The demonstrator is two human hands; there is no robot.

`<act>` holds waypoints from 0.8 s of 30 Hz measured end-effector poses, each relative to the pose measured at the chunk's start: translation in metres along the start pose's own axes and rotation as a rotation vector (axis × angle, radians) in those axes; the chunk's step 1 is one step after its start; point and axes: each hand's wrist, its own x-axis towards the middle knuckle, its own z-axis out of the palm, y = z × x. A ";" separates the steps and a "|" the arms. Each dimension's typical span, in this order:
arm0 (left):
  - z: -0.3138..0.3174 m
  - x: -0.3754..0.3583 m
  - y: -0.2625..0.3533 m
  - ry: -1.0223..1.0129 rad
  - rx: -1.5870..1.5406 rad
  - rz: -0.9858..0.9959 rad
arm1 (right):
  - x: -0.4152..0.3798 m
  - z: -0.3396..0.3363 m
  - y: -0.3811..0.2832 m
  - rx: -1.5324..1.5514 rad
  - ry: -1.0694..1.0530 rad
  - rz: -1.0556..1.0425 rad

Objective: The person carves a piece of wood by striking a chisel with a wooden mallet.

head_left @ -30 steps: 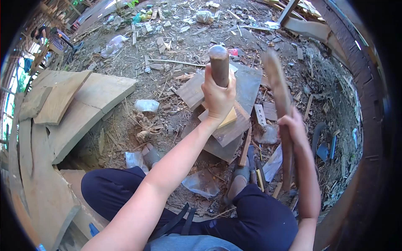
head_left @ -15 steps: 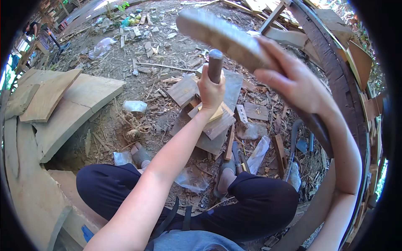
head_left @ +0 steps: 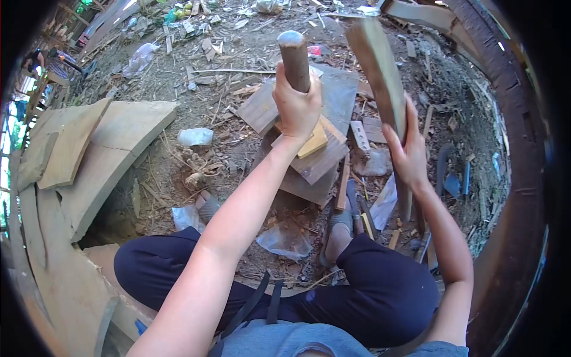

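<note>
Gripping a thick brown rod in a closed fist, the left hand is over the stacked boards between the person's feet, the rod's pale, rounded end showing above the fingers. The rod's lower end is hidden behind the hand and forearm, so whether it touches anything cannot be told. A yellow wood block shows just beside the left wrist, lying on a brown board, with a larger grey board beneath. The right hand holds a long wooden club around its narrower part, thumb on one side and fingers on the other; the broad end points up and away, tilted toward the left, and stands apart from the rod. Below the right hand, a pale strip of wood lies on the ground near one sandalled foot. A clear plastic bag rests between the legs, and another plastic wrapper lies farther out on the chip-strewn soil. Large curved wooden slabs lie at the left, overlapping, and another person shows small at the far upper left.
</note>
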 end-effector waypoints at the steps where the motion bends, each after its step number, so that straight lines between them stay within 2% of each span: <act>1: 0.002 0.000 0.000 0.019 -0.011 0.026 | -0.015 0.015 0.041 -0.080 0.014 -0.008; 2: 0.003 0.001 -0.001 0.034 -0.023 0.054 | -0.033 0.026 0.078 -0.128 -0.047 0.118; 3: 0.001 0.000 0.000 0.015 -0.004 0.003 | -0.048 0.035 0.109 -0.172 -0.114 0.242; 4: 0.000 0.002 -0.002 -0.004 0.020 0.007 | -0.057 0.042 0.136 -0.145 -0.117 0.256; 6: -0.002 0.000 -0.009 -0.012 0.035 0.016 | -0.085 0.057 0.179 -0.391 -0.216 0.424; 7: -0.002 -0.001 -0.008 -0.015 -0.011 -0.045 | -0.093 0.066 0.189 -0.410 -0.208 0.427; 8: 0.003 0.002 -0.015 0.050 -0.059 0.039 | -0.097 0.074 0.202 -0.435 -0.201 0.435; 9: 0.001 0.002 -0.018 0.011 -0.051 0.020 | -0.101 0.092 0.220 -0.457 0.043 0.155; 10: -0.002 0.003 -0.018 -0.021 -0.049 0.002 | -0.087 0.095 0.195 -0.426 0.105 0.103; 11: -0.004 0.003 -0.016 -0.039 -0.052 -0.015 | -0.061 0.096 0.141 -0.398 0.166 0.040; 13: -0.007 0.002 -0.008 -0.042 -0.076 -0.178 | -0.035 0.103 0.056 -0.176 0.043 -0.035; 15: -0.007 0.001 -0.009 -0.046 -0.092 -0.168 | -0.030 0.122 -0.004 -0.184 -0.097 -0.182; 18: -0.005 0.004 -0.013 -0.021 -0.103 -0.109 | -0.021 0.170 -0.027 -0.236 -0.037 -0.145; 20: -0.002 0.008 -0.021 0.018 -0.099 -0.081 | -0.024 0.174 -0.024 -0.223 -0.050 -0.138; 22: -0.001 0.017 -0.024 -0.003 -0.069 0.058 | -0.027 0.173 -0.024 -0.210 -0.073 -0.132; 23: 0.000 0.023 -0.021 0.004 -0.234 -0.126 | -0.026 0.172 -0.025 -0.209 -0.071 -0.131; 24: -0.003 0.029 -0.022 0.016 -0.234 -0.136 | -0.024 0.171 -0.025 -0.207 -0.065 -0.133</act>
